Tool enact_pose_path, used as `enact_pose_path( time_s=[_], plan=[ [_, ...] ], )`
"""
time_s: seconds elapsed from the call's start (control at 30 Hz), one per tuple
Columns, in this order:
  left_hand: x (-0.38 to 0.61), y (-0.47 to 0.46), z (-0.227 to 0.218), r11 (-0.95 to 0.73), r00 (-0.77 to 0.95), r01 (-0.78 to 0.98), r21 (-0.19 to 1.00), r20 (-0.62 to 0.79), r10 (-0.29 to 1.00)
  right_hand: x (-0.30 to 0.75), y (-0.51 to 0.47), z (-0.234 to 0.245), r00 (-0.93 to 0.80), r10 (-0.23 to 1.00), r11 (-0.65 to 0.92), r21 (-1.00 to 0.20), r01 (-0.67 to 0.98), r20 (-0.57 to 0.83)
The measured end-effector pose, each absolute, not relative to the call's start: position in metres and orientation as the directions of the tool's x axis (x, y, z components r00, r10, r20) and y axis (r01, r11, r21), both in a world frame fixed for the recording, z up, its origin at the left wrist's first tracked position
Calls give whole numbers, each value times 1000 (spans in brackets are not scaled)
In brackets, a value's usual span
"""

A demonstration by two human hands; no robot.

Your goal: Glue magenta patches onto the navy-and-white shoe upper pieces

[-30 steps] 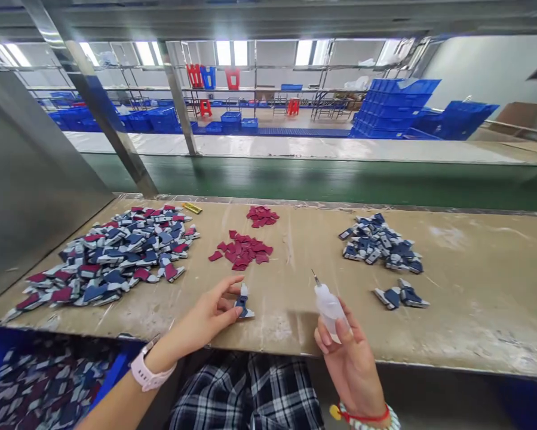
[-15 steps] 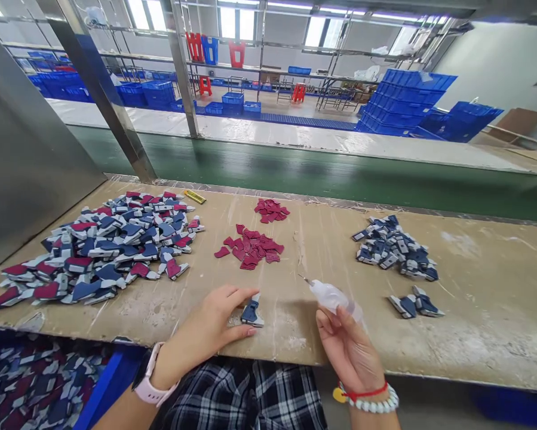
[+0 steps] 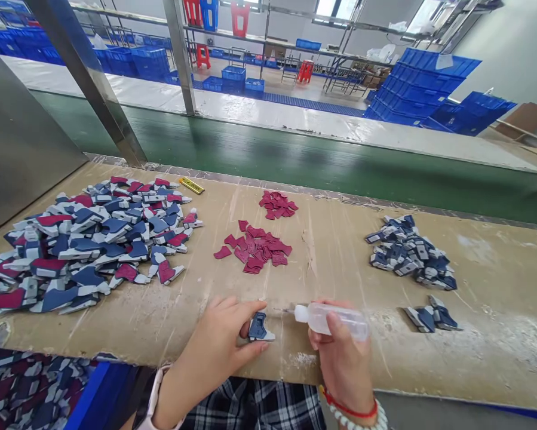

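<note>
The left hand (image 3: 226, 334) holds one blue-and-grey piece (image 3: 258, 325) between thumb and fingers; the right hand (image 3: 344, 358) closes around one clear bottle (image 3: 318, 318) at the piece's 3 o'clock, nozzle aimed at 9; whether its tip touches is unclear. Around the piece lie two crimson patch piles (image 3: 255, 246) toward 12, one blue-grey pile (image 3: 411, 254) at 2, two loose pieces (image 3: 423, 321) at 3, one mixed pile (image 3: 111, 239) at 10, and one yellow box (image 3: 192, 185) at 11.
</note>
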State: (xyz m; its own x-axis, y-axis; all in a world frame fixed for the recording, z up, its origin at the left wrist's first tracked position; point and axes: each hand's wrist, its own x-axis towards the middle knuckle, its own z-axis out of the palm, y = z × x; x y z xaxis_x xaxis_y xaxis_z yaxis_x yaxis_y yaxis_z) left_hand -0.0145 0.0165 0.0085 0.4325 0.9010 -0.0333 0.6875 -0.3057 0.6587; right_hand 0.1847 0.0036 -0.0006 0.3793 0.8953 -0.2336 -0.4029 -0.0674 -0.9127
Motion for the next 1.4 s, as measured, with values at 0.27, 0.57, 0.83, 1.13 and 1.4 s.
enact_pose_path(
  time_s=[0.27, 0.57, 0.83, 1.13, 1.4],
  plan=[
    [-12, 13, 1, -329, 395, 683, 652, 49, 917, 168, -7, -4, 447, 859, 217, -968, 124, 250],
    [-12, 14, -2, -383, 413, 696, 608, 98, 906, 160, -16, -7, 373, 854, 261, -919, 297, 363],
    [-12, 14, -2, -389, 418, 691, 609, 102, 903, 157, -19, -15, 451, 830, 251, -942, 223, 328],
    [-11, 14, 0, -372, 411, 692, 619, 86, 907, 156, -17, -11, 452, 834, 245, -946, 213, 317],
    [-12, 14, 0, -377, 407, 685, 623, 101, 908, 158, -18, -14, 421, 848, 232, -939, 252, 322]
  ],
)
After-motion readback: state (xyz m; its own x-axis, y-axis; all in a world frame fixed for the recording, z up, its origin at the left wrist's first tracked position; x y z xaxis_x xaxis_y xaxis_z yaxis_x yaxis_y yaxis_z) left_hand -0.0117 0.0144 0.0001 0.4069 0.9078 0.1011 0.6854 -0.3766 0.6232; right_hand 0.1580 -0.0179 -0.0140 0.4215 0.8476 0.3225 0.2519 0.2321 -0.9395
